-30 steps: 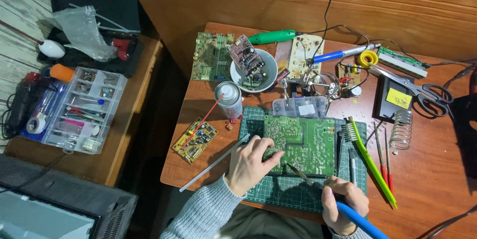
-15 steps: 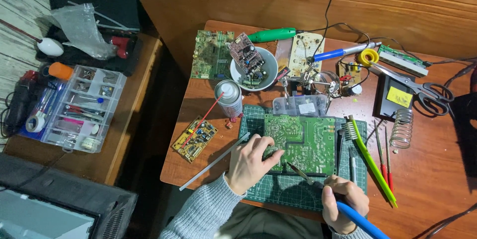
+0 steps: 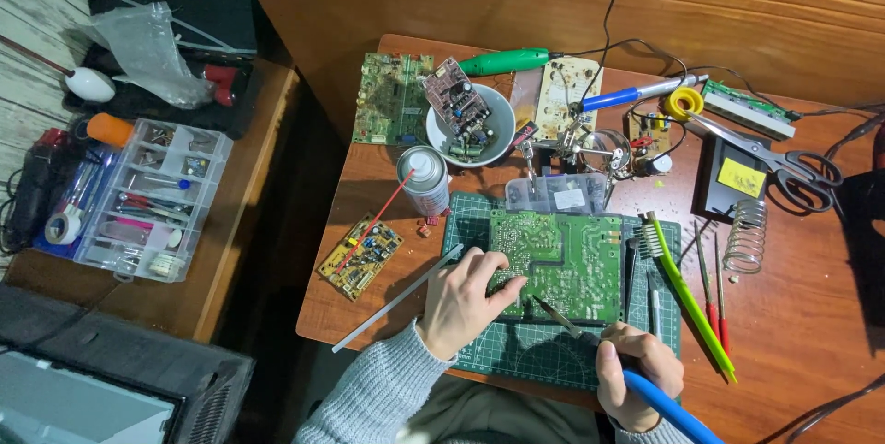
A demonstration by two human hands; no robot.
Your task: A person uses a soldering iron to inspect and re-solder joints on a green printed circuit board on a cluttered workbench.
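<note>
Left hand presses flat on the green circuit board, grip open, fingers on its near-left corner. Right hand grip closed around the blue soldering iron; tip meets board's near edge, between both grips, on the cutting mat.

My one head camera looks steeply down from well above the surface, with my forearms entering from the bottom edge.
</note>
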